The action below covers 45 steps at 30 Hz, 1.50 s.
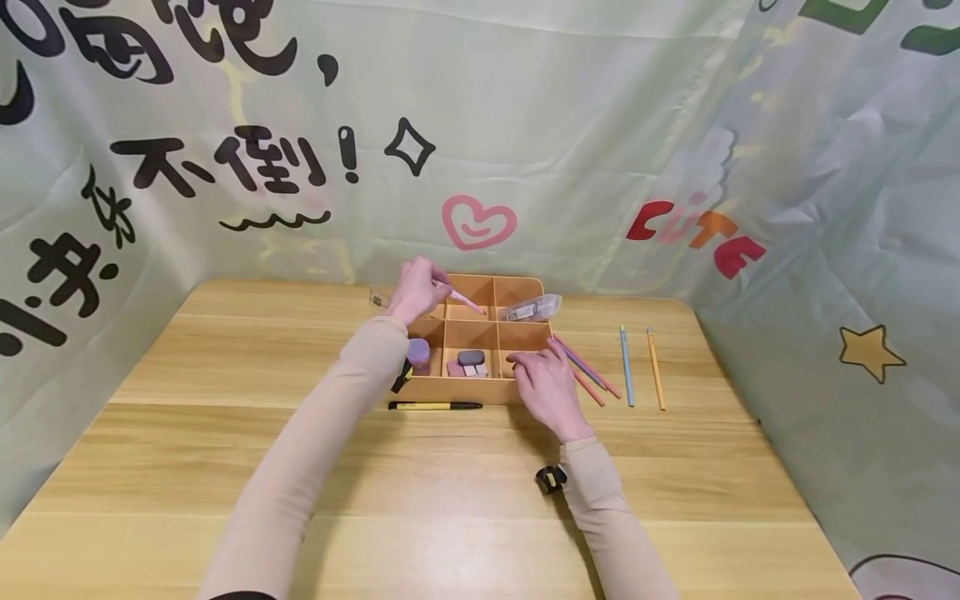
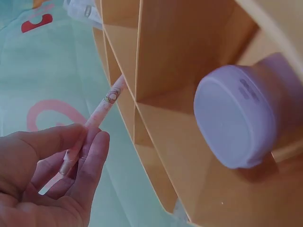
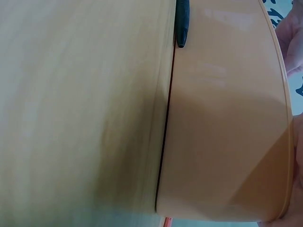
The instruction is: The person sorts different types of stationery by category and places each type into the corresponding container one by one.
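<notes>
An orange compartment box stands near the back of the table. The left hand pinches a pink pen above a back compartment, its tip pointing down to the right. In the left wrist view, thumb and fingers of the left hand hold the patterned pen near one end. The right hand lies on the box's front right corner, fingers over the rim; in the right wrist view only part of this hand shows at the box's edge.
Inside the box are a purple container, erasers and a clear case. A yellow and black pen lies in front. Right of the box lie several pencils, including a blue one and a yellow one.
</notes>
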Each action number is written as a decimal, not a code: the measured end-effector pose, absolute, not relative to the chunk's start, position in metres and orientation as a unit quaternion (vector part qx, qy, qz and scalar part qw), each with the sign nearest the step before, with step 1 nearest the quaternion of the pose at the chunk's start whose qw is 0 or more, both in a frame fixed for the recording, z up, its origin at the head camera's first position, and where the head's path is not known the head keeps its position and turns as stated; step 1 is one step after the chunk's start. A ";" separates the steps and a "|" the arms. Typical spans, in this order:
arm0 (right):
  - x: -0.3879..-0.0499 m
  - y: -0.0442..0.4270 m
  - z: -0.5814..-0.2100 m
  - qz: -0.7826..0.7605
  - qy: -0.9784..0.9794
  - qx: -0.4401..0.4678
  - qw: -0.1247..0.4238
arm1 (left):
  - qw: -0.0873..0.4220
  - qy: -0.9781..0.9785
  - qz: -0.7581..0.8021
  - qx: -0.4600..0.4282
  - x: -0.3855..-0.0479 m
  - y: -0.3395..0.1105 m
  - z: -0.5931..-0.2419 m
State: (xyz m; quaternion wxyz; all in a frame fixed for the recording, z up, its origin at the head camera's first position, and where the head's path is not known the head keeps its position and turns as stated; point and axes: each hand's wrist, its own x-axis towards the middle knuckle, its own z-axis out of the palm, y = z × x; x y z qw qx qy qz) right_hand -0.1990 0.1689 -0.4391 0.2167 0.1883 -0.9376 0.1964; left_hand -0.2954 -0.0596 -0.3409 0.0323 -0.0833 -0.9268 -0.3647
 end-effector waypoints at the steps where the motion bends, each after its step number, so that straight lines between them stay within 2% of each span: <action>1: -0.199 0.169 -0.439 0.196 -0.938 0.188 0.216 | 0.031 -0.929 -0.359 -0.082 -0.296 -0.058 -0.342; 7: -0.198 0.168 -0.438 0.198 -0.938 0.187 0.214 | 0.013 -0.931 -0.356 -0.076 -0.298 -0.049 -0.347; 15: -0.198 0.168 -0.439 0.201 -0.941 0.176 0.206 | 0.020 -0.937 -0.338 -0.082 -0.296 -0.044 -0.357; 45: -0.198 0.168 -0.439 0.206 -0.940 0.176 0.209 | 0.002 -0.932 -0.352 -0.083 -0.291 -0.054 -0.365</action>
